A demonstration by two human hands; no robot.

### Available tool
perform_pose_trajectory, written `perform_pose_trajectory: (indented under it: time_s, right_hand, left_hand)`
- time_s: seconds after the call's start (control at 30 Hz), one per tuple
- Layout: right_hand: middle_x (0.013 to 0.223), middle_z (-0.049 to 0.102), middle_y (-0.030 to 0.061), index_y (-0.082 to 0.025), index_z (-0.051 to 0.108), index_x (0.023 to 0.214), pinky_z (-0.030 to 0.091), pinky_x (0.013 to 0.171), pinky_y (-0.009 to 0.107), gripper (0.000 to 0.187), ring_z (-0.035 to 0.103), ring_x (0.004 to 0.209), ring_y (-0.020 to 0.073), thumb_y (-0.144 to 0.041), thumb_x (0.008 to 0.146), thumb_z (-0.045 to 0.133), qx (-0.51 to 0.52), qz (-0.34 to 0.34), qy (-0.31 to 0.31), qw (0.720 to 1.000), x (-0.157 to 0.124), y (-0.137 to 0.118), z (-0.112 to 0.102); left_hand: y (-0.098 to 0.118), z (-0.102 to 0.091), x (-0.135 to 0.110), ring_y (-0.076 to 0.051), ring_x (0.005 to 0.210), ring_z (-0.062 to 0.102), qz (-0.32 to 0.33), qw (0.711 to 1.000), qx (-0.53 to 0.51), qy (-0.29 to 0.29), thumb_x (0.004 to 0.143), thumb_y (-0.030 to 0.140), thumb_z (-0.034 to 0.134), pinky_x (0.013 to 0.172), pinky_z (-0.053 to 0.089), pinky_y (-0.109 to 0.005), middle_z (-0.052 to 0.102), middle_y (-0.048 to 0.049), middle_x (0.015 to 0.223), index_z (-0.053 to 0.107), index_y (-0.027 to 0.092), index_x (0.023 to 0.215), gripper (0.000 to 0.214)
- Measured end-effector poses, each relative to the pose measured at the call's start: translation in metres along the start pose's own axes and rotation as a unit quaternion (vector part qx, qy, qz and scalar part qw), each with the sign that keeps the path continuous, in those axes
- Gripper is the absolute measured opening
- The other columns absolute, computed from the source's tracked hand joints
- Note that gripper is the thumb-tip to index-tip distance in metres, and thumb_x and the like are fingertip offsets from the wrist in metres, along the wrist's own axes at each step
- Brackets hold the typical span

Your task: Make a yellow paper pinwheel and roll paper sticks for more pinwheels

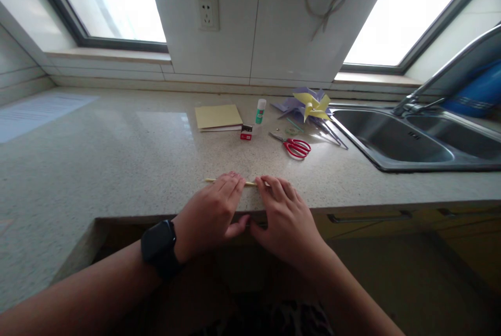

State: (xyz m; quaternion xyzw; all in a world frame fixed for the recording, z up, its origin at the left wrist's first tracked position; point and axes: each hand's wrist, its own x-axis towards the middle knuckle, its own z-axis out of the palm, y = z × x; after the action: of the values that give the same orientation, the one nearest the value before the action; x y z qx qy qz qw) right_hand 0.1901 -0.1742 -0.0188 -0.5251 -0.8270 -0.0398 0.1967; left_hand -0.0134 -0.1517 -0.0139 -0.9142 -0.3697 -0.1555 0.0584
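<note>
A thin pale-yellow stick point(250, 184), which looks like rolled paper, lies along the front of the counter. My left hand point(213, 208) rests on it with straight fingers lying over its middle, and its left end sticks out past them. Over the right part of the stick lies my right hand point(284, 216), fingertips pressing down and fingers slightly bent. Both thumbs hang apart from the fingers, below the counter's edge. The right end of the stick is hidden under my right hand. A black watch point(159, 244) is on my left wrist.
Beyond my hands are yellow paper squares point(219, 117), a small red box point(246, 133), a glue stick point(260, 111) and red-handled scissors point(297, 147). Yellow and purple pinwheels point(312, 105) lie beside the steel sink point(376, 165). A printed sheet point(35, 114) is at far left.
</note>
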Motion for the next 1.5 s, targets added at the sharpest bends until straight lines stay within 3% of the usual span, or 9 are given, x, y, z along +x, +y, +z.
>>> perform_pose_trajectory:
  time_s: [0.23, 0.37, 0.53, 0.63, 0.9, 1.2, 1.33, 1.5]
  right_hand:
    - [0.133, 0.057, 0.0150, -0.014, 0.050, 0.144, 0.045, 0.105, 0.052, 0.068, 0.050, 0.121, 0.0351, -0.046, 0.087, 0.064, 0.003, 0.002, -0.013, 1.000, 0.002, 0.001, -0.005]
    - [0.122, 0.062, 0.0126, -0.018, 0.058, 0.136, 0.048, 0.097, 0.049, 0.045, 0.054, 0.111, 0.0308, -0.039, 0.096, 0.060, -0.005, -0.011, -0.008, 1.000, 0.009, 0.008, -0.006]
    - [0.097, 0.068, 0.0035, -0.024, 0.071, 0.105, 0.047, 0.087, 0.038, 0.013, 0.059, 0.094, 0.0224, -0.026, 0.099, 0.060, 0.006, -0.040, -0.009, 0.999, 0.029, 0.020, -0.004]
    - [0.092, 0.068, 0.0028, -0.023, 0.071, 0.094, 0.045, 0.085, 0.036, 0.015, 0.059, 0.091, 0.0212, -0.026, 0.100, 0.058, 0.007, -0.053, -0.015, 0.998, 0.037, 0.024, -0.003]
    - [0.097, 0.067, 0.0047, -0.020, 0.068, 0.097, 0.041, 0.081, 0.035, 0.008, 0.060, 0.093, 0.0229, -0.016, 0.096, 0.060, -0.013, -0.077, -0.019, 0.997, 0.042, 0.020, -0.011]
    - [0.091, 0.070, 0.0014, -0.023, 0.069, 0.098, 0.036, 0.079, 0.035, 0.006, 0.061, 0.084, 0.0194, -0.023, 0.096, 0.063, -0.053, -0.141, 0.046, 0.987, 0.045, 0.014, -0.047]
    - [0.087, 0.071, -0.0005, -0.024, 0.071, 0.090, 0.036, 0.079, 0.033, 0.014, 0.060, 0.079, 0.0170, -0.022, 0.098, 0.061, -0.042, -0.154, 0.095, 0.983, 0.040, 0.016, -0.049]
    - [0.084, 0.071, -0.0019, -0.024, 0.072, 0.089, 0.036, 0.077, 0.033, 0.015, 0.061, 0.075, 0.0161, -0.024, 0.099, 0.060, -0.035, -0.150, 0.107, 0.982, 0.036, 0.016, -0.047]
  left_hand:
    - [-0.003, -0.007, 0.006, -0.034, 0.129, 0.056, -0.018, 0.999, -0.033, -0.013, 0.099, 0.041, 0.050, 0.109, 0.049, -0.049, 0.062, -0.0229, 0.136, 0.056, 0.002, 0.137, 0.054]
    - [-0.007, -0.008, 0.010, -0.030, 0.122, 0.058, -0.026, 0.999, -0.043, -0.013, 0.102, 0.031, 0.048, 0.104, 0.053, -0.047, 0.065, -0.0177, 0.130, 0.060, 0.007, 0.132, 0.041]
    - [-0.011, -0.009, 0.014, -0.027, 0.109, 0.060, -0.010, 0.999, -0.034, -0.015, 0.102, 0.024, 0.049, 0.095, 0.055, -0.043, 0.069, -0.0137, 0.118, 0.062, 0.008, 0.128, 0.033]
    - [-0.013, -0.011, 0.016, -0.025, 0.100, 0.060, 0.003, 0.999, -0.028, -0.018, 0.102, 0.022, 0.050, 0.091, 0.055, -0.042, 0.070, -0.0121, 0.111, 0.065, 0.009, 0.122, 0.029]
    - [-0.016, -0.018, 0.019, -0.024, 0.087, 0.060, -0.012, 1.000, -0.025, -0.013, 0.101, 0.020, 0.052, 0.075, 0.052, -0.036, 0.068, -0.0073, 0.088, 0.070, 0.016, 0.100, 0.019]
    - [-0.016, -0.037, 0.018, -0.022, 0.086, 0.060, -0.004, 0.998, -0.058, 0.015, 0.103, 0.019, 0.049, 0.076, 0.051, -0.035, 0.069, -0.0066, 0.091, 0.068, 0.015, 0.102, 0.020]
    - [-0.014, -0.039, 0.014, -0.021, 0.083, 0.061, 0.027, 0.998, -0.039, 0.046, 0.103, 0.019, 0.050, 0.071, 0.051, -0.035, 0.070, -0.0056, 0.092, 0.068, 0.015, 0.108, 0.019]
    - [-0.014, -0.039, 0.010, -0.021, 0.082, 0.063, 0.092, 0.992, 0.027, 0.079, 0.101, 0.013, 0.051, 0.067, 0.052, -0.034, 0.072, -0.0056, 0.094, 0.066, 0.012, 0.118, 0.023]
